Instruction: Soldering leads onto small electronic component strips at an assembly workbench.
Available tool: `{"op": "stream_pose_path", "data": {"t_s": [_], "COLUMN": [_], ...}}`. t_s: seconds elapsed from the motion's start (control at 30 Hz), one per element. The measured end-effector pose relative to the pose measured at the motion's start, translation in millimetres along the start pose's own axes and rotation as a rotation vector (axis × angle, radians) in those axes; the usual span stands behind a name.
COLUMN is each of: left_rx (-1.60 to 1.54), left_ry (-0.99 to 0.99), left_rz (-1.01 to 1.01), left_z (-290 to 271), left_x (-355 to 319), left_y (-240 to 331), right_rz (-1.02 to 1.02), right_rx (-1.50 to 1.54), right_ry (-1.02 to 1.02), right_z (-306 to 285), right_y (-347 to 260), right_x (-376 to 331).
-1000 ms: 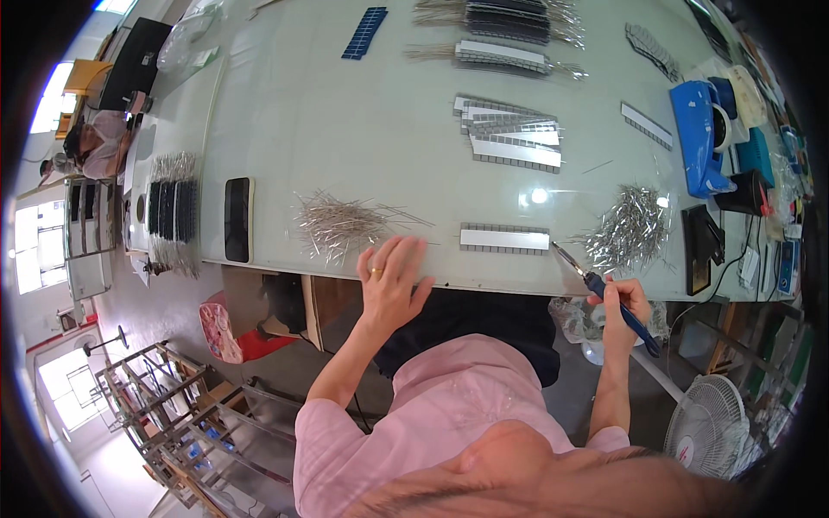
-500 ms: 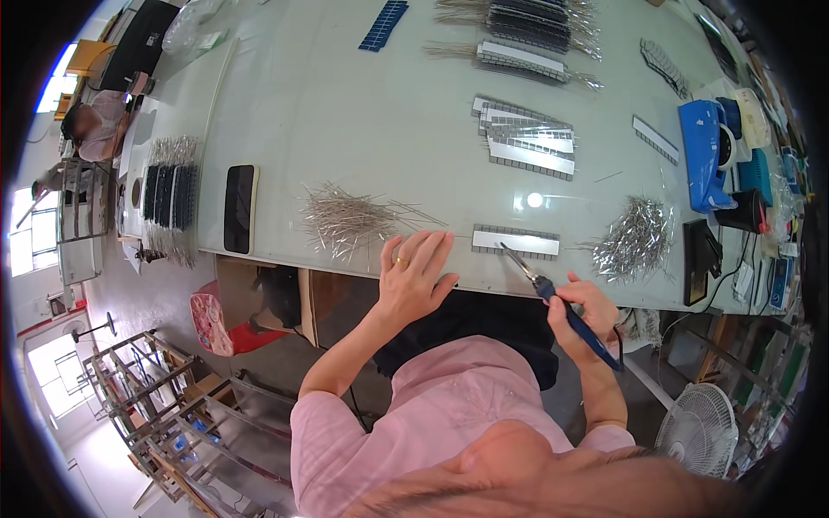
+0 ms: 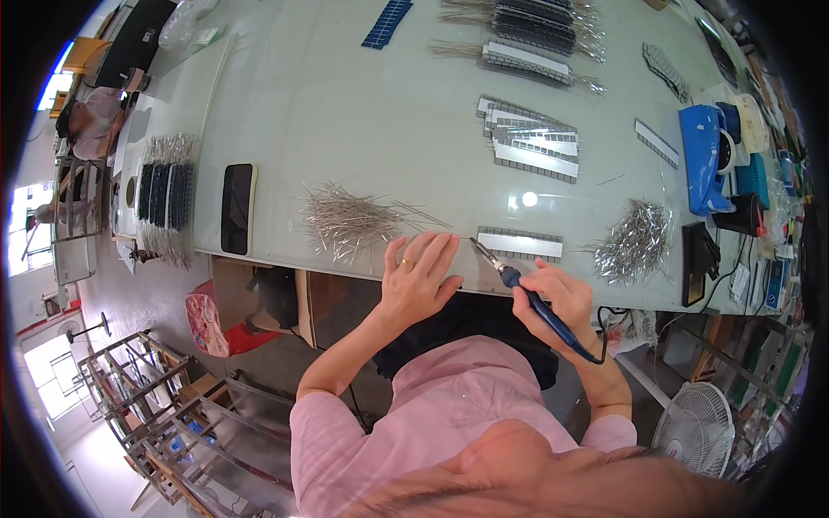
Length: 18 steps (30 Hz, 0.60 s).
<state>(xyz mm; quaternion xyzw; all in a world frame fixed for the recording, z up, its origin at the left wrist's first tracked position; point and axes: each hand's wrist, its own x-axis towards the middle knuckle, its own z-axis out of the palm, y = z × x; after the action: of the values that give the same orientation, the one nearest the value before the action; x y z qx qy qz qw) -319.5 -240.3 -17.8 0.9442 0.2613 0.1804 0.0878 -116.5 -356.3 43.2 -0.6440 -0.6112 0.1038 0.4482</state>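
In my right hand (image 3: 561, 302) is a soldering iron (image 3: 544, 311) with a dark blue handle, held like a pen. Its metal tip is at the left end of a strip with a white middle and dark gridded edges (image 3: 521, 243), near the table's front edge. My left hand (image 3: 421, 272) lies palm down just left of that strip, fingers stretched out and a ring on one. Whether a thin wire is under its fingertips I cannot make out. Beyond that hand lies a loose pile of thin metal wires (image 3: 345, 220). Another shiny wire pile (image 3: 635, 243) is right of the strip.
Several similar strips (image 3: 535, 160) lie stacked farther back, with wired bundles (image 3: 531, 26) behind them. A phone (image 3: 237, 209) is at the left, near a wired stack (image 3: 166, 197). A blue tape dispenser (image 3: 706, 160) stands at the right. A person (image 3: 93, 125) sits at far left.
My right hand has moved left with the soldering iron, its tip going from over the strip to the strip's left end. My left hand is almost unmoved.
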Motion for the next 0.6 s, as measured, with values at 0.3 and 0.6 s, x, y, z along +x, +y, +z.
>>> {"op": "stream_pose_path", "data": {"t_s": [0.3, 0.6], "left_rx": [-0.137, -0.167], "left_ry": [0.172, -0.183], "left_rz": [0.190, 0.113], "left_z": [4.2, 13.3], "left_x": [-5.1, 43.0], "left_y": [25.7, 65.5], "right_rz": [0.419, 0.515], "right_rx": [0.366, 0.424], "right_ry": [0.082, 0.510], "right_z": [0.6, -37.9], "right_y": [31.0, 50.8], "right_x": [-29.4, -55.5]}}
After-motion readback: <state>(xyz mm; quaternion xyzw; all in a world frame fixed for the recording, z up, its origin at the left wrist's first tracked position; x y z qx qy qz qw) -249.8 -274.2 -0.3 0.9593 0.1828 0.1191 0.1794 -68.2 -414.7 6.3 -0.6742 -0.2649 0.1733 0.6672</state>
